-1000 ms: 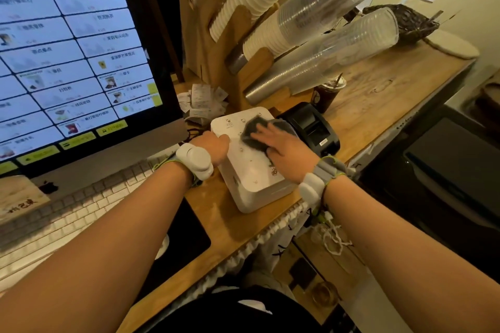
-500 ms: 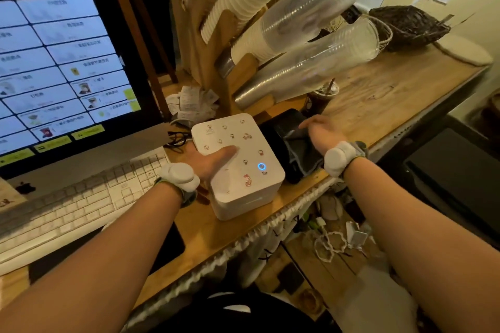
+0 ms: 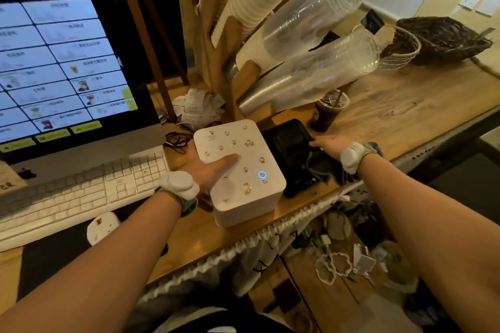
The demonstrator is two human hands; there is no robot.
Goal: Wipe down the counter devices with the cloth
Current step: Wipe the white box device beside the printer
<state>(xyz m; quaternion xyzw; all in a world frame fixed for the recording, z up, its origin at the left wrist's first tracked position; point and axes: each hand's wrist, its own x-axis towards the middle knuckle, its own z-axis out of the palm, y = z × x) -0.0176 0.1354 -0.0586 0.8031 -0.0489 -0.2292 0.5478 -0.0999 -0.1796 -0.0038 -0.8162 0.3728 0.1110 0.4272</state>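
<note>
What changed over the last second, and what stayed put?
The right hand carried the cloth off the top of the white box and rightward to the black printer, where it now touches the right side. The left hand stayed on the box, its thumb now lying across the top. Box, printer and keyboard have not moved.
</note>
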